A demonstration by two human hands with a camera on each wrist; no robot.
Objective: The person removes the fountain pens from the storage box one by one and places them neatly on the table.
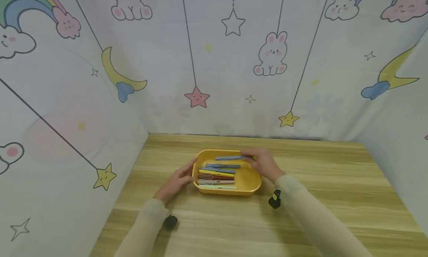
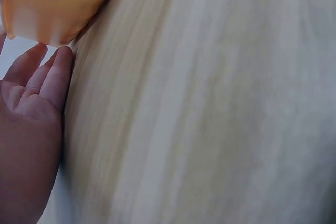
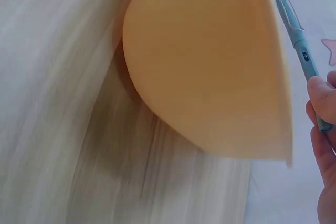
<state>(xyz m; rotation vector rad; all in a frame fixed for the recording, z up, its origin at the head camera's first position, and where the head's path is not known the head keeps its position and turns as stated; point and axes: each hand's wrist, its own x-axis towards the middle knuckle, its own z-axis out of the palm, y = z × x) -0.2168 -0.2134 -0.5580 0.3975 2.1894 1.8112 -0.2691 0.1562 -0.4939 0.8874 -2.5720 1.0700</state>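
A yellow plastic basket [image 1: 249, 192] with rounded corners stands on the table. My right hand [image 1: 265, 163] pinches a blue pen [image 1: 229, 158] near one end, over the basket's far side; the right wrist view shows the pen's clip end [image 3: 292, 22] pointing away from the fingers. Below it in the basket lie several pens side by side, among them a blue pen [image 1: 219, 170], a yellow pen [image 1: 217, 173], a brown pen [image 1: 217, 178] and a mint pen [image 1: 219, 187]. My left hand [image 1: 175, 181] rests against the basket's left end, its fingers fairly straight in the left wrist view.
The wood-grain table [image 1: 214, 223] spreads around the basket. White cloth walls with cartoon prints [image 1: 197, 97] stand behind it and at both sides. A small black device [image 1: 275, 199] hangs by the right wrist, another black device [image 1: 171, 222] by the left.
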